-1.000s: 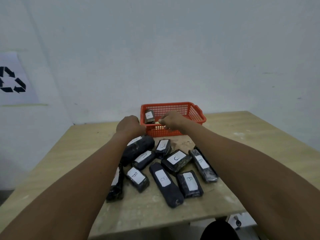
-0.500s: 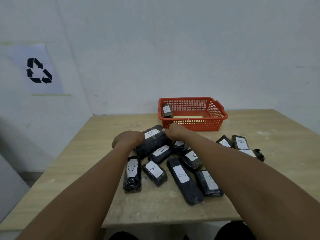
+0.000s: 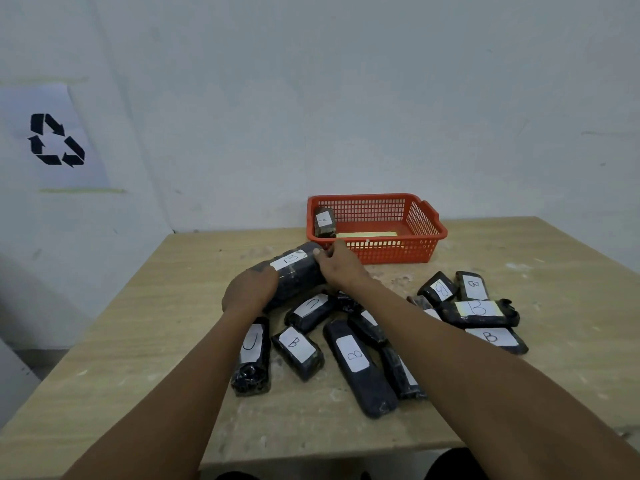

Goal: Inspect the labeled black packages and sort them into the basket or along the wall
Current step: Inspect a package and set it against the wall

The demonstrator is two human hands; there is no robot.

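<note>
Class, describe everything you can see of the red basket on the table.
The red basket looks like plastic, rectangular, with lattice walls and a solid rim that flares into a handle on its right end. It stands upright at the far edge of the wooden table, close to the wall. Inside lie one small black package with a white label, at the left end, and a pale yellow flat thing on the floor. The right hand is just before its front left corner.

The basket (image 3: 377, 249) sits at the back of the bench (image 3: 138, 341), one package (image 3: 324, 221) in its left end. More packages (image 3: 360, 368) lie scattered before it.
</note>
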